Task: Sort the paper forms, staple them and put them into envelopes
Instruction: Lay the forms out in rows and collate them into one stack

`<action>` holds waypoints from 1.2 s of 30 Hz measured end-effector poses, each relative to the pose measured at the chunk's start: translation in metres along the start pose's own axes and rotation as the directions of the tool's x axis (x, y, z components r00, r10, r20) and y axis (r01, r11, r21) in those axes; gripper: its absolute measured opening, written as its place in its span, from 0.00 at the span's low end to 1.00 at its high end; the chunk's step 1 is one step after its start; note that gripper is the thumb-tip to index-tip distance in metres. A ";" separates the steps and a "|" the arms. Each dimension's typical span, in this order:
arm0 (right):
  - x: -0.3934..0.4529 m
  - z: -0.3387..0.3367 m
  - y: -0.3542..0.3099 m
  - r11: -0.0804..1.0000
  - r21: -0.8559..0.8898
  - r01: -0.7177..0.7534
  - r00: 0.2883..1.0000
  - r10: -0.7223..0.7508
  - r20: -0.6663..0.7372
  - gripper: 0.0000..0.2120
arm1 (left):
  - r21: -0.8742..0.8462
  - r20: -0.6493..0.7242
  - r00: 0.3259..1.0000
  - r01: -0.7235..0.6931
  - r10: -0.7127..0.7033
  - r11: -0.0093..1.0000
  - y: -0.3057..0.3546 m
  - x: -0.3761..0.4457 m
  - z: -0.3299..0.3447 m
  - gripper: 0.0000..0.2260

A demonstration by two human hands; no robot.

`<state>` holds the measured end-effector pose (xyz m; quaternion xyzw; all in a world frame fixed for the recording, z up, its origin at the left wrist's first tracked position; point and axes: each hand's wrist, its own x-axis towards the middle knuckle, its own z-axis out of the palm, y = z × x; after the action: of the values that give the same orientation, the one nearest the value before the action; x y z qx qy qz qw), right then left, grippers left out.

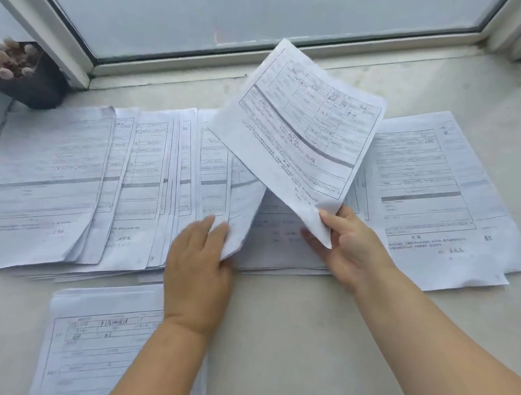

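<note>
Fingers (pixel 342 225) of my right hand (pixel 350 249) pinch the near corner of one printed form (pixel 296 128), thumb on top, so the sheet stands raised and tilted toward twelve o'clock over the spread. My left hand (pixel 198 264) lies at about six o'clock of that sheet, its fingers (pixel 218 228) curled round the lower edge of a curling form (pixel 243 202) at the right end of the fanned row (pixel 96 183), lifting it slightly. That row of overlapping forms runs across the pale table (pixel 287 341) from nine o'clock to the middle. At three o'clock two more forms (pixel 435 200) lie flat, overlapped. A separate form (pixel 98 340) lies at seven o'clock, partly under my left forearm. At ten o'clock a dark pot of dried stems (pixel 21 72) stands against the window frame (pixel 56 37).
</note>
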<state>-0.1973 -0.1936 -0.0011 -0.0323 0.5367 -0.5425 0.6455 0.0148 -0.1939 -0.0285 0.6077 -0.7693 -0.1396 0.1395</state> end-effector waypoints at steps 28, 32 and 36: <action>0.007 0.046 0.049 0.592 -0.805 0.037 0.945 -0.284 -0.165 0.06 | -0.498 0.034 0.998 -0.035 0.060 0.867 -0.030 0.007 0.013 0.25; 0.004 0.036 0.059 0.674 -0.738 0.036 0.931 -0.292 -0.221 0.19 | -0.639 -0.135 0.990 -0.055 -0.042 0.768 -0.023 0.003 -0.005 0.27; 0.001 0.033 0.059 0.684 -0.728 0.052 0.923 -0.312 -0.226 0.19 | -0.597 -0.131 0.991 -0.085 0.008 0.798 -0.024 0.005 -0.004 0.29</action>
<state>-0.1343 -0.1885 -0.0243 -0.2402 0.7983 -0.3534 0.4245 0.0366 -0.2045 -0.0337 0.5203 -0.6900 -0.3356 0.3748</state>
